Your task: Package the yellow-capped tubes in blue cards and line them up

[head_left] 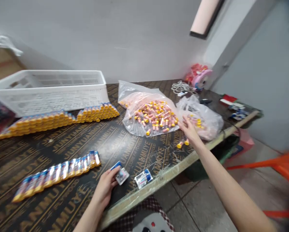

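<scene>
Between the thumb and fingers of my left hand (107, 185) is a small clear-and-blue packet (122, 175), held just above the table near its front edge. A similar packet (143, 178) lies to its right. My right hand (188, 128) reaches out over the near side of a clear bag (202, 119) with yellow-capped pieces in it; its fingers are apart and nothing shows in them. Left of that hand, a larger open plastic bag (156, 117) holds many pink tubes with yellow caps. Two loose yellow-capped pieces (180, 145) lie below the right hand.
A row of blue-and-yellow tubes (58, 174) lies at the left front. Stacked tubes (97, 113) line the front of a white basket (62, 96). White cord (180, 87) and a pink round object (202, 79) are at the back right. An orange stool (286, 166) stands right.
</scene>
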Action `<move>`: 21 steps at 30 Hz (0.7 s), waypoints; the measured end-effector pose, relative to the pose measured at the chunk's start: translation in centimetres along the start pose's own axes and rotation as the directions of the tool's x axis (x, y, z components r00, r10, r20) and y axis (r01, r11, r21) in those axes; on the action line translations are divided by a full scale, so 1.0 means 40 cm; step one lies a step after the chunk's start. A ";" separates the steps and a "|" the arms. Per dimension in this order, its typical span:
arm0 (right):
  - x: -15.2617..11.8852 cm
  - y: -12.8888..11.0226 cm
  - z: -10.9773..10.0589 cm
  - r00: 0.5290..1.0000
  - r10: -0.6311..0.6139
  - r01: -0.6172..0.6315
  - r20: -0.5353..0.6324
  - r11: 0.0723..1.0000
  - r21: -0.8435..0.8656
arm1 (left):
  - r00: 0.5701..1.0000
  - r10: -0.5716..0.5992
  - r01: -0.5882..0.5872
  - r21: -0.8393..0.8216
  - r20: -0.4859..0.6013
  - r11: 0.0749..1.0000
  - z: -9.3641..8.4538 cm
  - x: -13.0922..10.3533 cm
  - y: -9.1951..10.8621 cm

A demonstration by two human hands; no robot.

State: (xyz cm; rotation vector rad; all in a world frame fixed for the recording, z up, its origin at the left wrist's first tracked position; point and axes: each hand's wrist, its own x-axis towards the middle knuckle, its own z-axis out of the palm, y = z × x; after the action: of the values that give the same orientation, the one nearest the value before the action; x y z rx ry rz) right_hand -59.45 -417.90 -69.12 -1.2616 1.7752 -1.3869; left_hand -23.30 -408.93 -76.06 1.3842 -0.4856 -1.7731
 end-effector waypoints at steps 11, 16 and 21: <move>-0.383 -0.026 0.337 0.612 -0.504 0.631 0.610 0.776 0.008 | 0.987 0.083 -0.083 -0.010 0.138 0.997 0.054 -0.020 0.011; -0.400 -0.019 0.344 0.571 -0.520 0.753 0.635 0.640 -0.152 | 0.994 0.078 -0.082 0.045 0.076 0.996 0.067 -0.026 -0.007; -0.395 0.036 0.227 0.755 -0.540 0.654 0.371 0.652 -0.384 | 0.985 0.092 -0.109 -0.111 -0.146 0.988 0.062 0.010 0.020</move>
State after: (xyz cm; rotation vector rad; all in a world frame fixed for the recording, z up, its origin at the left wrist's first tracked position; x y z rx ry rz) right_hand -45.81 -407.39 -75.23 -2.3711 1.6629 -1.0347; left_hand -25.33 -410.16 -74.96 1.3658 -0.3624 -1.5851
